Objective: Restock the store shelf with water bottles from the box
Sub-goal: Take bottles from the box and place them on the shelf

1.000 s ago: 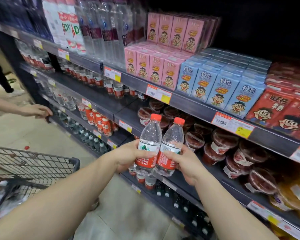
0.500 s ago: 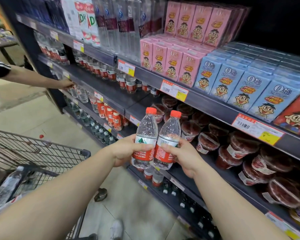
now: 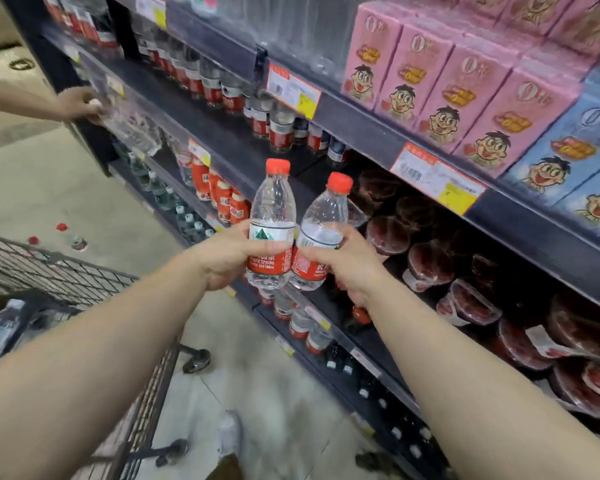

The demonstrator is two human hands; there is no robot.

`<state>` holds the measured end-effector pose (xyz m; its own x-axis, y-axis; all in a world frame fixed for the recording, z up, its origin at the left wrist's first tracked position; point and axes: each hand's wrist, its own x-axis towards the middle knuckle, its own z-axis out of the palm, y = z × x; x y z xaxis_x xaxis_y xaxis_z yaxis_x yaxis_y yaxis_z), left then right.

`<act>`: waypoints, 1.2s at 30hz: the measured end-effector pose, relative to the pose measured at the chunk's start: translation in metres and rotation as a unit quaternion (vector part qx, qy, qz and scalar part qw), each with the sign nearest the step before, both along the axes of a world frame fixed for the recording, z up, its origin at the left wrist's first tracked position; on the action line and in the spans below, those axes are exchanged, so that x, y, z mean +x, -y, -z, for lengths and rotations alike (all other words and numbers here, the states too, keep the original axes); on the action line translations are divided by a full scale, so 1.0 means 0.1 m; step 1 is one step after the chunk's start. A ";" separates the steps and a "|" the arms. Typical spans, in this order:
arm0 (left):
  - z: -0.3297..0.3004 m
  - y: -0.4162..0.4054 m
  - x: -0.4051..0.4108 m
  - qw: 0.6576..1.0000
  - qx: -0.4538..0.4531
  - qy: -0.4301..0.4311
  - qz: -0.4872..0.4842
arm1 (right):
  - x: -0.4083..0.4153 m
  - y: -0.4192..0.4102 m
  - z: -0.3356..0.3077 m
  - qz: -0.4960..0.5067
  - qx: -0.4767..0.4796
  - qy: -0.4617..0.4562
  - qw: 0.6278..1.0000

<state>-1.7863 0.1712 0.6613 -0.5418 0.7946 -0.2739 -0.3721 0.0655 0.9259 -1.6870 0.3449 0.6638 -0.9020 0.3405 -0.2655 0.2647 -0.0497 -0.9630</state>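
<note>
We hold one water bottle in each of our hands: the left hand (image 3: 227, 259) wraps the left bottle (image 3: 271, 223) around its red label, the right hand (image 3: 349, 263) grips the right bottle (image 3: 321, 237) the same way. The two bottles touch at the labels; the left stands upright, the right leans toward it. Both are clear, ribbed plastic with red caps. The row of matching bottles (image 3: 278, 133) stands on the dark shelf (image 3: 222, 133) above and ahead of our hands, slightly nearer the left hand, so we judge an upward, forward reach comes next.
</note>
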 end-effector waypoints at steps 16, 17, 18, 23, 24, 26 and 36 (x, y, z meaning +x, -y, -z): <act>0.44 -0.18 -1.79 0.998 -0.006 -0.059 -0.011 | -1.77 -0.04 0.35 0.115 0.077 -0.003 0.990; 0.48 -0.20 -1.84 0.998 -0.006 -0.062 -0.013 | -1.83 -0.06 0.41 0.134 0.085 -0.002 0.987; 0.53 -0.22 -1.91 0.998 -0.004 -0.065 -0.021 | -1.89 -0.09 0.46 0.154 0.095 -0.003 0.983; 0.69 -0.32 -2.11 0.995 0.025 -0.092 -0.007 | -2.09 -0.12 0.69 0.256 0.149 -0.014 0.955; 0.72 -0.34 -2.14 0.995 0.031 -0.094 -0.008 | -2.15 -0.12 0.74 0.276 0.159 -0.014 0.948; 0.75 -0.35 -2.18 0.994 0.042 -0.098 -0.007 | -2.25 -0.12 0.78 0.310 0.180 -0.021 0.933; 0.68 -0.32 -2.39 0.993 0.056 -0.105 -0.003 | -2.46 -0.22 0.99 0.281 0.251 0.078 0.923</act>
<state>-2.0256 0.2034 0.5933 -0.5827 0.8100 -0.0653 -0.1703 -0.0431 0.9845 -1.9326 0.3665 0.5651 -0.5095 0.8585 -0.0584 0.4708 0.2213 -0.8541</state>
